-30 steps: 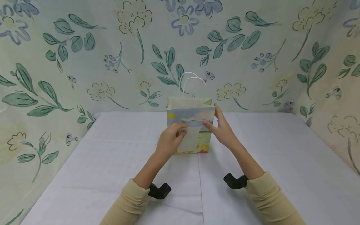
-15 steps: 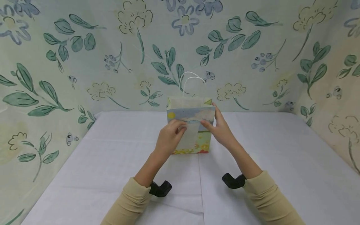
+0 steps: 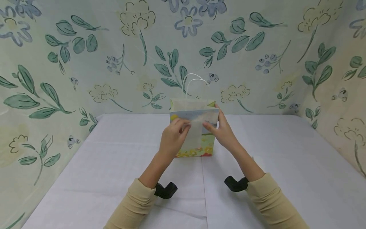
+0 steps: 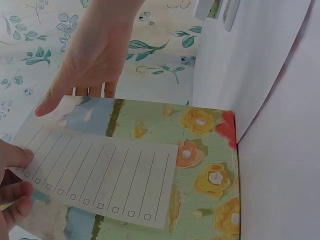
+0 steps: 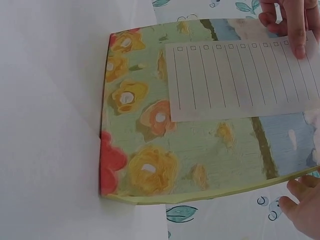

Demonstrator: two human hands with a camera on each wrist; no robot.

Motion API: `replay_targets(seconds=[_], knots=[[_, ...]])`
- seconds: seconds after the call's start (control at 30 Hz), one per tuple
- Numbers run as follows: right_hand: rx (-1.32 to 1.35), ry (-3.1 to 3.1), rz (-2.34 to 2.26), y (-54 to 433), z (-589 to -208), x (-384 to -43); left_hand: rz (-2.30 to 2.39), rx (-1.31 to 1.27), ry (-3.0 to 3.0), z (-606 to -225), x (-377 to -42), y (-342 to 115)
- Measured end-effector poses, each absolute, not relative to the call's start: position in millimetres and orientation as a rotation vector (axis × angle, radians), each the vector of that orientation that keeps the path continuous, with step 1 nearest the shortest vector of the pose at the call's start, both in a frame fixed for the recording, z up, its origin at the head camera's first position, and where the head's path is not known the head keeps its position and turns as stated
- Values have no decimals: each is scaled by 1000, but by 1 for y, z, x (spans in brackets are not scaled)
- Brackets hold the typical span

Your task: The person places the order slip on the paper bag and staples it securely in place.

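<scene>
A paper gift bag (image 3: 208, 145) printed with flowers and sky stands upright, white handles up. Against its front is a white checklist sheet (image 4: 115, 175), ruled with lines and small boxes. My left hand (image 3: 172, 136) pinches the sheet's upper left part between thumb and fingers; the thumb shows on the paper in the left wrist view. At the bag's right edge, my right hand (image 3: 226, 132) grips the bag, thumb in front near the sheet and fingers round the side. Those fingers are partly hidden behind the bag in the left wrist view.
A white cloth covers the table (image 3: 114, 165), with a seam running toward the bag. Behind it hangs a floral curtain (image 3: 137, 73), which also lines both sides. Black wrist mounts (image 3: 166, 190) sit at both sleeves.
My left hand has slid the sheet upward along the bag's front, showing more of the printed flowers below. My right thumb has shifted slightly left; the bag stays in place.
</scene>
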State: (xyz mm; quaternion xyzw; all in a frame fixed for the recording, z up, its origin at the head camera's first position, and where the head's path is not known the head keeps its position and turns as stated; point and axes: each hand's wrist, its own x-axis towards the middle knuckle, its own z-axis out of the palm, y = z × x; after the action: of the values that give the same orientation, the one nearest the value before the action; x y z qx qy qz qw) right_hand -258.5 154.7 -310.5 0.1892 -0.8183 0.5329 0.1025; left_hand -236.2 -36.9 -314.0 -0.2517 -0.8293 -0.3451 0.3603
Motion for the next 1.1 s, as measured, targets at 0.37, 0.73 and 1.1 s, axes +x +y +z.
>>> replay_targets(seconds=[0.37, 0.73, 1.1], knots=[[560, -2364, 1575, 151, -308, -262, -835, -618, -2026, -307, -239, -37], [430, -2401, 1673, 147, -295, -258, -820, -613, -1988, -304, -242, -35], [443, -2371, 1585, 149, -298, -263, -861, -611, -1976, -305, -243, -34]])
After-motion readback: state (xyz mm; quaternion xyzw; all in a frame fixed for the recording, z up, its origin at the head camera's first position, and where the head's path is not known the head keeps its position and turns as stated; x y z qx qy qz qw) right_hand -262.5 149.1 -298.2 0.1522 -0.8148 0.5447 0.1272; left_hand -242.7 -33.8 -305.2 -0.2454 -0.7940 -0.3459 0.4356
